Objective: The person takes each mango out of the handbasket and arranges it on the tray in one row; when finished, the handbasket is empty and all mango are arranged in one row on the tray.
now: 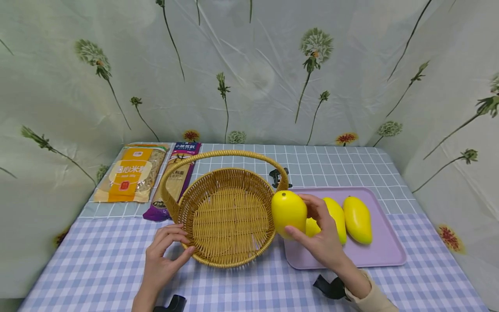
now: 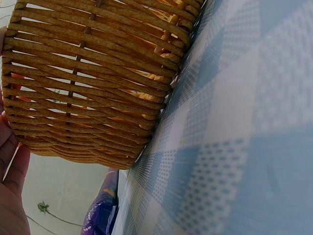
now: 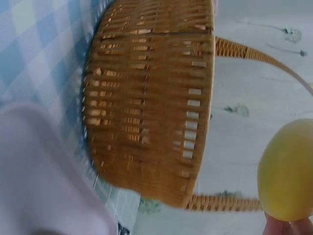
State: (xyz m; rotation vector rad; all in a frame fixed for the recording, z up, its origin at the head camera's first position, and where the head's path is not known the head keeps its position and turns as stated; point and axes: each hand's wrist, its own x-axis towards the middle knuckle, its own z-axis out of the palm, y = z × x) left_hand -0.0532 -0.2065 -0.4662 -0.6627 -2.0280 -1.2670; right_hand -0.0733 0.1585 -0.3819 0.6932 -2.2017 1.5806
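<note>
A round wicker basket [image 1: 234, 262] with a tall arched handle stands in the middle of the table, with nothing inside it. My left hand [image 1: 163, 255] holds its rim at the front left; the left wrist view shows the woven side [image 2: 88, 88] and the thumb [image 2: 18, 169] against it. In my right hand [image 1: 325, 242] is a yellow mango [image 1: 289, 213], raised by the basket's right rim. Several more mangoes [image 1: 358, 220] lie on a lilac tray [image 1: 391, 255], one partly hidden behind the right hand. The right wrist view has the held mango [image 3: 288, 171] beside the handle.
Behind the basket on the left lie a bag of dry food [image 1: 130, 173] with an orange label and a purple pasta packet [image 1: 175, 177]. A small black object [image 1: 277, 177] sits behind the handle's right end. Floral cloth [image 1: 257, 78] hangs around the table.
</note>
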